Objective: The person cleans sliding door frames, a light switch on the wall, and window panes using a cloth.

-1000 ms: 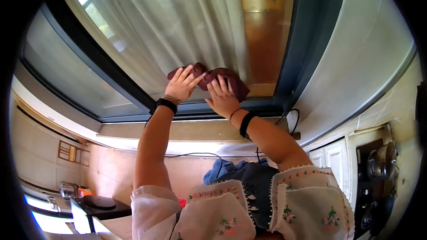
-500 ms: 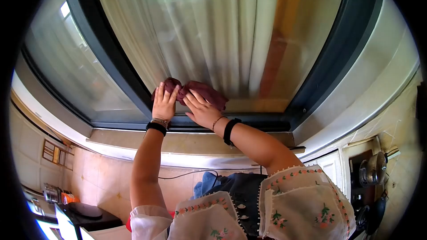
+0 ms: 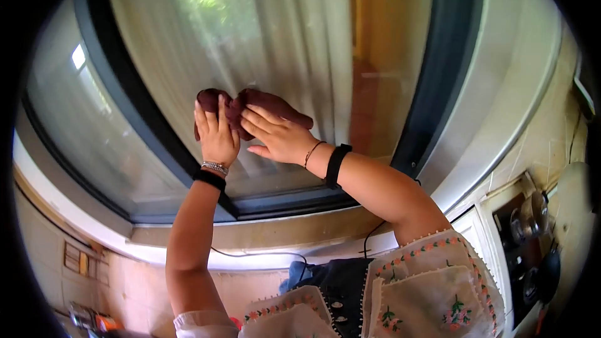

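Note:
A crumpled maroon cloth (image 3: 272, 104) lies bunched against the window glass (image 3: 285, 37). Flat on its left part rests my left hand (image 3: 217, 134), open, fingers stretched upward. My right hand (image 3: 280, 138) is open too, its fingers extended over the cloth's middle and right part and its thumb pointing left. Both palms face the pane, so the contact beneath them is hidden. The two hands are side by side, just above the dark lower window frame (image 3: 288, 203). A pale curtain (image 3: 319, 56) shows through the glass.
A dark upright frame bar (image 3: 134, 81) runs left of the hands, with another pane beyond it. Below is a stone sill (image 3: 300, 226). A thin black cable (image 3: 256, 254) hangs beneath. At right stands a stove (image 3: 523, 244) with a pot (image 3: 532, 216) on it.
Both hands and the maroon cloth have moved up the glass and slightly left, away from the lower frame. The camera view has also shifted.

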The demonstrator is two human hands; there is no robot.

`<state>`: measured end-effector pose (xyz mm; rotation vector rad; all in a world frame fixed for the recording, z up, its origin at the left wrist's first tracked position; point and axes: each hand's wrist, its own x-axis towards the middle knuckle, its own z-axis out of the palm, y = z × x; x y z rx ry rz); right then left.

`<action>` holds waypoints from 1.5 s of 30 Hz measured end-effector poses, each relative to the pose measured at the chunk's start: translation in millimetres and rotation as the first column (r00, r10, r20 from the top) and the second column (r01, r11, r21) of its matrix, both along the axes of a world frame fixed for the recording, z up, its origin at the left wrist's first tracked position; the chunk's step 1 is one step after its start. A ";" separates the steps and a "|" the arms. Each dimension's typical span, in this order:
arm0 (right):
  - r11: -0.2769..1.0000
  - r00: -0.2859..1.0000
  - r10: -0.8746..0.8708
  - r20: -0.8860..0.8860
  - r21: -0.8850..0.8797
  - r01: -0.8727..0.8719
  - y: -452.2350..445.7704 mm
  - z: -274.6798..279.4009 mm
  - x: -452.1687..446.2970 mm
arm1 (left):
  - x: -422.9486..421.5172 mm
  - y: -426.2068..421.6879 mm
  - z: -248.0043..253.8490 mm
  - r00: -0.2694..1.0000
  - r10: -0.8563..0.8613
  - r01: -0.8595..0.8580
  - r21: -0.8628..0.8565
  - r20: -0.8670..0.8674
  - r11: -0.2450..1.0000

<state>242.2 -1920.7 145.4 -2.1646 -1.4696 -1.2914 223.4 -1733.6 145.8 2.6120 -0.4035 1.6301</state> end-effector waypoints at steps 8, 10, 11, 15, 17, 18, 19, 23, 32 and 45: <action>0.969 0.977 -0.169 0.127 0.202 0.142 -85.5 46.9 9.4 | 20.9 -79.7 59.4 0.992 -0.029 0.013 0.124 0.124 0.992; 0.965 0.984 -0.155 0.088 0.227 0.132 -96.3 36.7 12.9 | 22.7 -101.5 54.0 0.993 -0.038 0.024 0.121 0.114 0.992; 0.947 0.979 -0.192 0.070 0.275 0.166 -110.7 33.6 12.7 | 26.2 -122.4 57.1 0.995 -0.060 0.047 0.157 0.078 0.987; 0.930 0.978 -0.211 0.000 0.308 0.200 -133.2 18.8 16.3 | 23.0 -161.9 50.6 0.999 -0.027 0.032 0.213 -0.025 0.977; 0.906 0.951 -0.280 -0.128 0.294 0.306 -152.1 2.7 9.2 | 18.7 -178.2 42.7 0.997 -0.034 0.048 0.245 -0.063 0.968; 0.899 0.925 -0.300 -0.234 0.254 0.356 -162.6 -4.5 4.9 | 20.4 -188.8 36.4 0.993 -0.040 0.068 0.270 -0.110 0.960; 0.866 0.892 -0.350 -0.288 0.264 0.425 -174.1 -10.3 1.8 | 24.6 -203.5 37.7 0.987 -0.099 0.133 0.294 -0.128 0.946; 0.859 0.855 -0.389 -0.343 0.199 0.471 -173.1 -31.8 -0.6 | 11.4 -204.3 22.4 0.986 -0.079 0.120 0.295 -0.147 0.948; 0.835 0.851 -0.477 -0.219 0.188 0.517 -181.6 -51.2 7.8 | 22.3 -207.9 26.9 0.988 -0.149 0.153 0.442 -0.045 0.884; 0.873 0.889 -0.447 0.101 0.268 0.408 -146.0 113.5 17.3 | 27.3 -157.3 165.4 0.951 -0.253 0.156 0.428 0.180 0.890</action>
